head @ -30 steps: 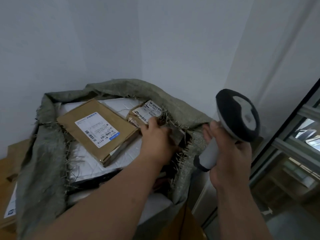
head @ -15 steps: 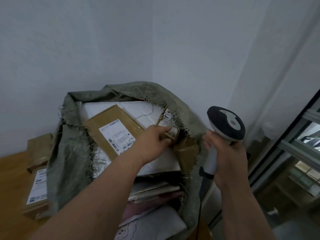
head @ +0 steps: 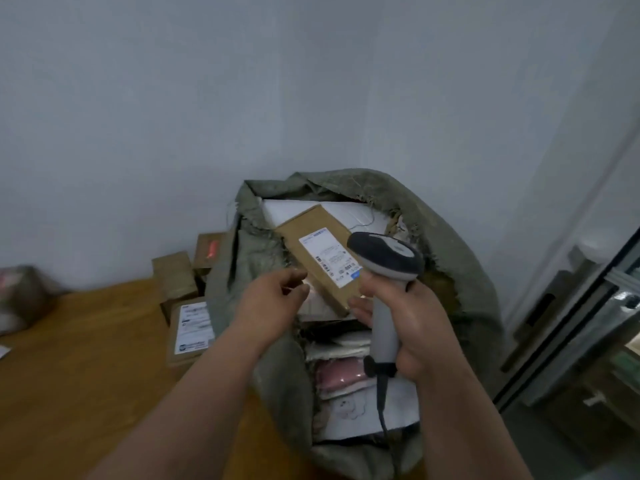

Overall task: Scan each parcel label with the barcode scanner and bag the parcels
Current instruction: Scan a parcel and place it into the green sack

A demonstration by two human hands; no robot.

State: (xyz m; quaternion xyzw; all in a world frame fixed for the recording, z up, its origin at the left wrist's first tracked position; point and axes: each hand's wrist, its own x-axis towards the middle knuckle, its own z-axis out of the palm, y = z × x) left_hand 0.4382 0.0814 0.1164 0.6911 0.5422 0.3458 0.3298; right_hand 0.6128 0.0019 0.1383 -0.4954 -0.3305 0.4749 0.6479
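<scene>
Small labelled boxes (head: pixel 188 329) on the desk (head: pixel 86 358); my left hand (head: pixel 268 306), loosely curled and empty, over the sack (head: pixel 460 271); brown parcel (head: pixel 322 258) atop its contents; my right hand (head: pixel 412 327) gripping the scanner (head: pixel 386 258).

The mouth of the green sack (head: pixel 460 258) is crowded: a brown box (head: pixel 313 237) with its label up lies on white mailers (head: pixel 294 207) at the top, and more soft parcels (head: pixel 341 379) fill the opening below. The right hand (head: pixel 412 327) and its barcode scanner (head: pixel 386 258) stand over the mouth's middle, the left hand (head: pixel 273 303) just beside them at the sack's near-left edge. Left of the sack, cardboard boxes (head: pixel 188 327) sit tight against it on the desk (head: pixel 79 368). Bare desk lies open further left and nearer. A wall (head: pixel 242 98) closes the far side; a glass-fronted cabinet (head: pixel 588 327) stands to the right.
</scene>
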